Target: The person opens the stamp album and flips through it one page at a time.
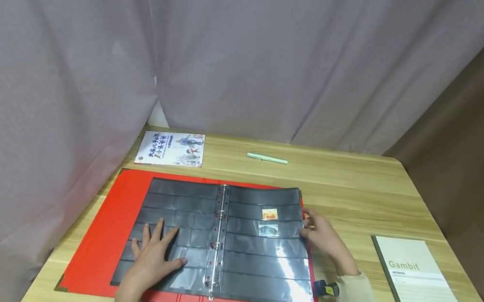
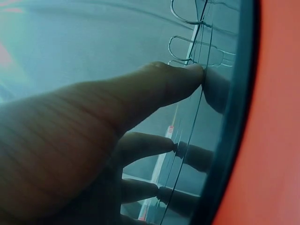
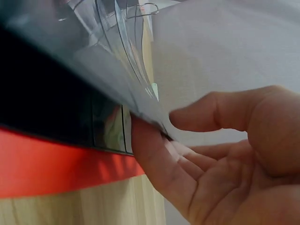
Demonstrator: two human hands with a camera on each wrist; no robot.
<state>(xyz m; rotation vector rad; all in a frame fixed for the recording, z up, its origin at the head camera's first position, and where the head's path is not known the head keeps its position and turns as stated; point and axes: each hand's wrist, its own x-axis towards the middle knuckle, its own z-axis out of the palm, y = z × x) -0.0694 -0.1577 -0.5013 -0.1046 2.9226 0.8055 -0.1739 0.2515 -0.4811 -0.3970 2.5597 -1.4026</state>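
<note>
Glossy black plastic of a pocketed page [image 1: 192, 236] lies under the left hand [image 1: 150, 259], fingers fanned wide; the right hand [image 1: 323, 234] curls its fingers round the lifted edge of the facing page [image 1: 263, 265], where two small paper rectangles [image 1: 269, 221] sit. Straight metal rings [image 1: 218, 231] hold both in a smooth red binder [image 1: 98, 229], lower centre of the frame. Around it, the wood-grained table [image 1: 344, 175] carries a slim mint pen [image 1: 267, 158], upper centre, and a flat notebook [image 1: 425, 290], lower right.

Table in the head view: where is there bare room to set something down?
The table is bare right of the pen, behind the notebook and right hand. It is crowded at back left, where the picture book nearly meets the red binder.
</note>
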